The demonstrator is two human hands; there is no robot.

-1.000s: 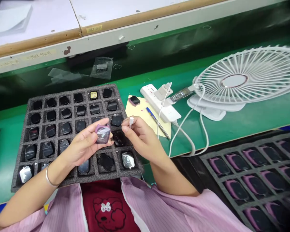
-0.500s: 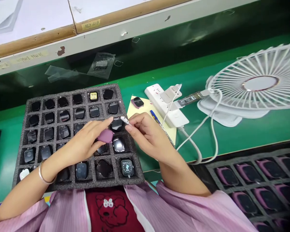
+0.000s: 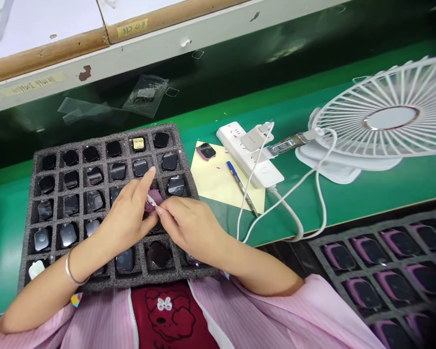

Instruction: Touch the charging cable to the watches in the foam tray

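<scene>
Over a grey foam tray (image 3: 182,162), my left hand (image 3: 125,211) grips a small purple watch case (image 3: 155,196) between thumb and fingers, its index finger raised. Fingers of my right hand (image 3: 191,225) pinch a slim white stick-like piece (image 3: 151,199) against the case; its exact kind I cannot make out. Dark square watches sit singly in the tray's compartments, and one watch (image 3: 138,143) shows a lit yellow screen. My forearms and hands cover several lower compartments.
Right of the tray lie a yellow paper (image 3: 212,182), a purple-cased watch (image 3: 206,151) and a blue pen (image 3: 241,186). Beyond are a white power strip (image 3: 272,175) with cables and a white fan (image 3: 392,118). Another foam tray (image 3: 318,249) at lower right holds purple-cased watches.
My right hand has moved left and down, bringing the white piece from above the tray's right side onto the purple case. My left index finger has lifted.
</scene>
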